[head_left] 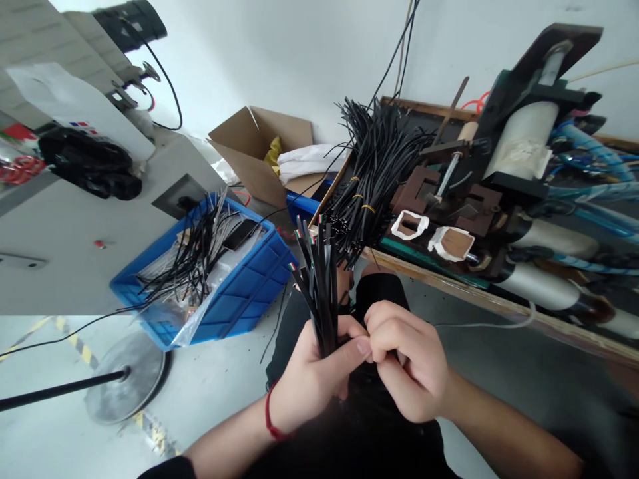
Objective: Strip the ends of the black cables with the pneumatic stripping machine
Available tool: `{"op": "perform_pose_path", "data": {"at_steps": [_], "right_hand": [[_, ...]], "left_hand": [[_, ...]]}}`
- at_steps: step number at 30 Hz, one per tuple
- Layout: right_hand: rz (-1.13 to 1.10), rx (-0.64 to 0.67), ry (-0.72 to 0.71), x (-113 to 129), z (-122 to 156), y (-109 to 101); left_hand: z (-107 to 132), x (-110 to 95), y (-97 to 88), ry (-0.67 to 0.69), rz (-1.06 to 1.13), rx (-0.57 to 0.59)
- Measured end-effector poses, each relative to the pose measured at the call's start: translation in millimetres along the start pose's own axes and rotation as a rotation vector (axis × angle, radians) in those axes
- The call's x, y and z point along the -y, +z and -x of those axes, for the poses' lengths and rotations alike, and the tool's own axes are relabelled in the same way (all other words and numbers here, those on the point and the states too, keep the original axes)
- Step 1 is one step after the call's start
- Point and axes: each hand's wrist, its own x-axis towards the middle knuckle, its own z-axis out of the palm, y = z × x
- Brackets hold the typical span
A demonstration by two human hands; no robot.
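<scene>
Left hand (pixel 317 372) is clasping black wires (pixel 324 286) — long axis pointing 12 o'clock | right hand (pixel 412 359), 4 o'clock of wires, is pinching — contents hidden

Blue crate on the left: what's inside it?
The blue crate holds loose black strands, some grey strands and clear plastic. Its floor, and anything beneath that pile, is covered and can't be seen.

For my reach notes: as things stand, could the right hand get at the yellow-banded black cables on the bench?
Probably yes: the yellow-banded black cables lie ahead of the right hand on the bench, and nothing seems to block the way, though that hand touches the left hand.
</scene>
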Motion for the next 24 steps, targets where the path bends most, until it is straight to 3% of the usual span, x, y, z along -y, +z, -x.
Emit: {"op": "perform_pose_path", "data": {"at_steps": [7, 24], "right_hand": [[-0.024, -0.041, -0.023, 0.5, -5.0, -2.2], [0.060, 0.024, -0.073, -6.5, -5.5, -7.3]], "left_hand": [[-0.5, -0.8, 1.5, -0.008, -0.015, 0.023], [-1.3, -1.6, 1.8, -0.029, -0.018, 0.041]]}}
